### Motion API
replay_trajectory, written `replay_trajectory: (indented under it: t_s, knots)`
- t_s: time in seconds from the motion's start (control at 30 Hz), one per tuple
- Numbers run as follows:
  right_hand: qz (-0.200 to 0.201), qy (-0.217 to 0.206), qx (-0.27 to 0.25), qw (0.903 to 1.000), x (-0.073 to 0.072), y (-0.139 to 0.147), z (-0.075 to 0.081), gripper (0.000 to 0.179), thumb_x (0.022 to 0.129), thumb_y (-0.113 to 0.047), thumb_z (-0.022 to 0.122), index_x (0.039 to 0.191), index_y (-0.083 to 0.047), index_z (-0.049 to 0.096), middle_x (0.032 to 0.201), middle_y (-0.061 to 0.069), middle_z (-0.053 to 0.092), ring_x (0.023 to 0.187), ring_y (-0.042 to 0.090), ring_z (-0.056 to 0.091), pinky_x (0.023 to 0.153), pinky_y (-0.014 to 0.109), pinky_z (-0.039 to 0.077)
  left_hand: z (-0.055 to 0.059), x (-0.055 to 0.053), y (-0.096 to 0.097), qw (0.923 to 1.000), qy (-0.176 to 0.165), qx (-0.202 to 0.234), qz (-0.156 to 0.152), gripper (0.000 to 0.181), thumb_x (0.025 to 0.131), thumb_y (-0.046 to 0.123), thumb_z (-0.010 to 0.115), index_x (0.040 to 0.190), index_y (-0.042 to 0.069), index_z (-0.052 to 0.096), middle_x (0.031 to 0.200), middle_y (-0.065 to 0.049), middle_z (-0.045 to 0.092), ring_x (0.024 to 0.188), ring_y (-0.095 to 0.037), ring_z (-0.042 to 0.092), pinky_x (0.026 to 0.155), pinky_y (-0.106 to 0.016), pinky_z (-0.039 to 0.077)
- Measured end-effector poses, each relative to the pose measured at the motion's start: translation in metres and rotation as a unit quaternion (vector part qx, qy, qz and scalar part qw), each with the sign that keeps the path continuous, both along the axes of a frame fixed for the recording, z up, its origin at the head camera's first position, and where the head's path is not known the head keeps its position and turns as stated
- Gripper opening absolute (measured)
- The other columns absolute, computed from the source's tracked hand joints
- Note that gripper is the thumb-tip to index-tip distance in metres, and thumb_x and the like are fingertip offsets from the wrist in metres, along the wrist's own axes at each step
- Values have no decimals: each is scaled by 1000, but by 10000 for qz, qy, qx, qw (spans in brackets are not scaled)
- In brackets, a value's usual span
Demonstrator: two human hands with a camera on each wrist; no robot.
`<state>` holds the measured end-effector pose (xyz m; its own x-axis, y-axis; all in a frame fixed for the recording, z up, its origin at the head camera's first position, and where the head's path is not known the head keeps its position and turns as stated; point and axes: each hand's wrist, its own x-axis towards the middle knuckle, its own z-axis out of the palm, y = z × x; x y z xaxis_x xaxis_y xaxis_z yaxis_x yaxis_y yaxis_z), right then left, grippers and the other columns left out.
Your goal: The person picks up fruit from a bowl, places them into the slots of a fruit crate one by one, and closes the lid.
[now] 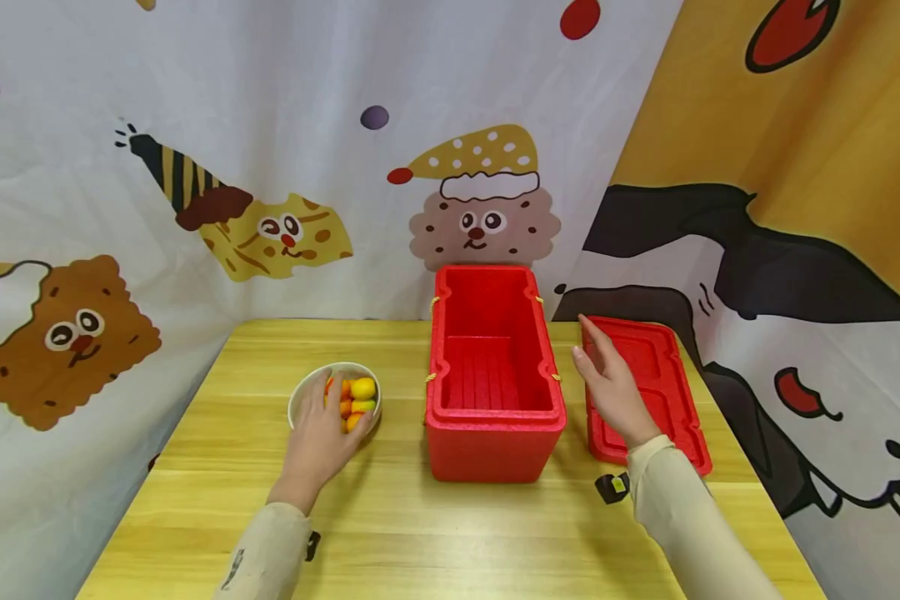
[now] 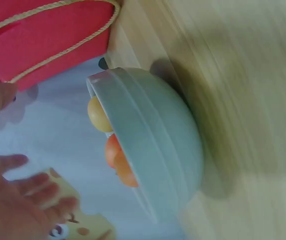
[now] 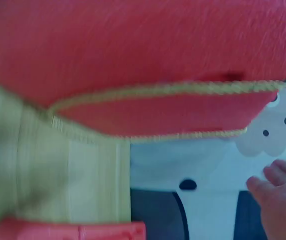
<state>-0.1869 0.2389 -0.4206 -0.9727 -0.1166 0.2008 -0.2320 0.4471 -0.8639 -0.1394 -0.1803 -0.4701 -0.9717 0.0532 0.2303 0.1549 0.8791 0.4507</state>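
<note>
A pale bowl (image 2: 158, 135) with small orange and yellow fruits (image 1: 362, 388) in it stands at the left of the table. Over its near left side is my left hand (image 1: 322, 442), fingers spread and holding nothing; in the left wrist view a gap shows between the fingers and the fruits. A red foam box (image 1: 495, 450) stands uncovered in the middle, its visible floor bare. My right hand (image 1: 615, 392) hovers over a red lid (image 1: 648, 358) to the right of the box, its fingers extended and nothing in its grasp.
Yellow rope (image 3: 173, 90) runs along the side of the red box. A small black object (image 1: 611, 488) shows beside the right sleeve. Behind the wooden table (image 1: 450, 533) hangs a cartoon-printed curtain (image 1: 292, 83), close to its back edge.
</note>
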Motion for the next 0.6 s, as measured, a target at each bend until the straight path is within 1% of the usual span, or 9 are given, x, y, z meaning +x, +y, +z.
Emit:
replay_trajectory:
  t_s: [0.07,0.13,0.23,0.3,0.37,0.43,0.47,0.53,0.6]
  knots:
    - [115,-11,-409,9991,-4,-6,1,58,104,-30,50,156,-23,27,158,3,27,144,26,25,112,54,26,-2,-1,-3,9988,147,446,-141,77,89,30,73,146,-5,34,150,-26,27,135,-43,26,103,-63,34]
    - [210,4,-610,9979,-7,-12,1,56,104,-24,50,155,-18,30,156,6,31,143,26,28,112,51,29,-4,-2,-5,9943,308,979,-274,76,87,21,77,145,-5,35,147,-28,29,133,-43,27,106,-62,31]
    - [282,-99,-683,9972,-9,-18,0,53,104,-18,51,154,-13,33,155,9,34,139,28,35,110,46,34,-7,-4,-10,9831,617,1676,-403,74,83,11,80,142,-5,37,142,-29,33,130,-43,29,105,-61,30]
    - [345,-210,-716,9966,-9,-22,0,52,104,-17,50,153,-11,34,154,12,36,134,32,42,106,38,41,-9,-5,-13,9758,817,1976,-457,73,82,6,81,141,-4,39,140,-28,37,127,-43,32,104,-59,31]
    - [418,-239,-747,9960,-9,-26,-1,51,104,-16,50,152,-8,35,153,14,36,131,35,44,100,27,45,-10,-5,-19,9721,925,2107,-462,72,81,5,81,140,-3,41,139,-26,40,126,-43,34,102,-58,32]
    - [469,-183,-765,9958,-10,-29,-2,49,104,-16,50,151,-7,37,153,14,35,130,35,45,96,18,44,-11,-5,-24,9706,889,2192,-444,69,83,6,80,140,-2,43,139,-25,41,126,-42,35,102,-59,32]
    - [476,-130,-735,9961,-10,-30,-3,49,104,-16,49,151,-7,38,154,13,34,132,34,42,96,15,42,-12,-5,-27,9710,837,2201,-423,67,84,6,79,140,-2,43,140,-24,41,127,-42,34,103,-60,32]
    - [482,-24,-659,9967,-12,-31,-6,47,105,-18,49,150,-9,41,155,10,33,136,29,37,101,16,38,-13,-4,-33,9716,714,2226,-367,65,85,8,78,140,-3,44,140,-25,40,128,-42,33,104,-62,30]
    - [487,-24,-625,9969,-14,-33,-9,47,105,-22,50,150,-13,42,156,6,31,139,24,34,106,24,36,-15,-3,-40,9730,626,2207,-265,64,86,8,77,139,-4,44,140,-25,40,128,-43,33,104,-63,31]
